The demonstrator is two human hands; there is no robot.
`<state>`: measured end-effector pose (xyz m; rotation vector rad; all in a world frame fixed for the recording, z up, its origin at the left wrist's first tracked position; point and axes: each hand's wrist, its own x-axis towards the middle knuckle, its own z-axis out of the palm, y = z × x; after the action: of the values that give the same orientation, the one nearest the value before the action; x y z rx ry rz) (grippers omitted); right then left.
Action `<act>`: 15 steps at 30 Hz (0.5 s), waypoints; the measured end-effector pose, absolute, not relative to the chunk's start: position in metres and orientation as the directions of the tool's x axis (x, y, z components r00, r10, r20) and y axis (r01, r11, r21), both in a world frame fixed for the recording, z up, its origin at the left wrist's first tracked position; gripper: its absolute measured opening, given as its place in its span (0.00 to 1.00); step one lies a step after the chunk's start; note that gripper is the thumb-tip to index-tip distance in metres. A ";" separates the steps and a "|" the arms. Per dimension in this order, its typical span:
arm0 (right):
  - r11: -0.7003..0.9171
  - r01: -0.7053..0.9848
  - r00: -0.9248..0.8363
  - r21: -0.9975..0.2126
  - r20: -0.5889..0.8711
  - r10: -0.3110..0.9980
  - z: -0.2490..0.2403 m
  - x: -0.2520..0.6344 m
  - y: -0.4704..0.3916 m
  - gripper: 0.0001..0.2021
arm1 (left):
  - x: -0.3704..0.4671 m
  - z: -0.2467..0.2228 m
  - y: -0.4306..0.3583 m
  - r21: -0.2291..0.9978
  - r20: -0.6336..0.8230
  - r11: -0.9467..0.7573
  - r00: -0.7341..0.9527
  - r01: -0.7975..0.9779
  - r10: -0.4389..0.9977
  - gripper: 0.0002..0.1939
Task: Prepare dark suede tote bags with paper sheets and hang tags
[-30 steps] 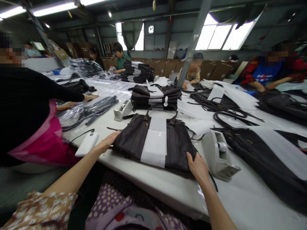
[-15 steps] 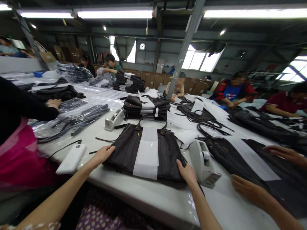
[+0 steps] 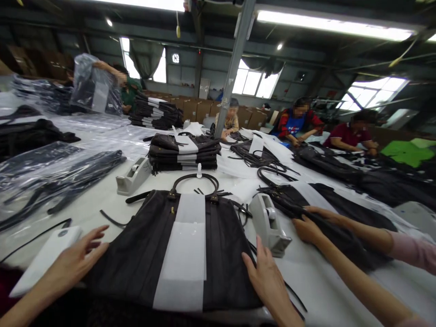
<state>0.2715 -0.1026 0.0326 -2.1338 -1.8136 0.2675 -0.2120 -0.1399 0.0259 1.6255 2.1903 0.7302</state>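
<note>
A dark handbag (image 3: 225, 245) lies flat at the near table edge, its looped handles pointing away. A white paper band (image 3: 187, 254) wraps down its middle. My left hand (image 3: 76, 256) is at the bag's left edge, fingers apart, with the thumb near the dark material. At the right edge, my right hand (image 3: 267, 272) is spread, its thumb beside the bag's side. Neither hand is closed on the bag.
Stacked banded bags (image 3: 184, 154) stand behind. Tape dispensers sit at left (image 3: 134, 175) and right (image 3: 269, 225). A white phone-like device (image 3: 47, 259) lies by my left hand. A co-worker's hands (image 3: 313, 227) handle another bag at right; plastic-wrapped bags (image 3: 68, 177) lie left.
The bag has come nearer, and both my hands have loosened, with fingers spread. The view has shifted right. The co-worker's hands at right now grasp their bag's edge. A person far left has raised a plastic-wrapped bag.
</note>
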 end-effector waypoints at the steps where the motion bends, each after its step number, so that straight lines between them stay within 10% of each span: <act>1: -0.069 0.945 0.117 -0.320 0.132 0.984 0.046 0.258 -0.092 0.33 | -0.204 0.036 -0.127 0.522 0.140 0.177 -0.288 0.834 0.947 0.33; 7: 0.307 0.930 -0.276 -0.203 0.169 0.946 0.070 0.185 0.003 0.26 | -0.136 0.056 -0.016 0.203 0.223 -0.169 0.123 0.964 0.967 0.32; 15: 0.071 0.991 -0.058 -0.110 0.120 0.991 -0.031 0.224 0.067 0.28 | -0.152 -0.049 0.026 0.015 0.062 -0.082 0.081 0.997 0.995 0.34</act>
<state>0.2241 0.0675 -0.0305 -2.0366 -2.1731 -0.0026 -0.1521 0.0259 -0.0495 2.3324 2.1489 0.0888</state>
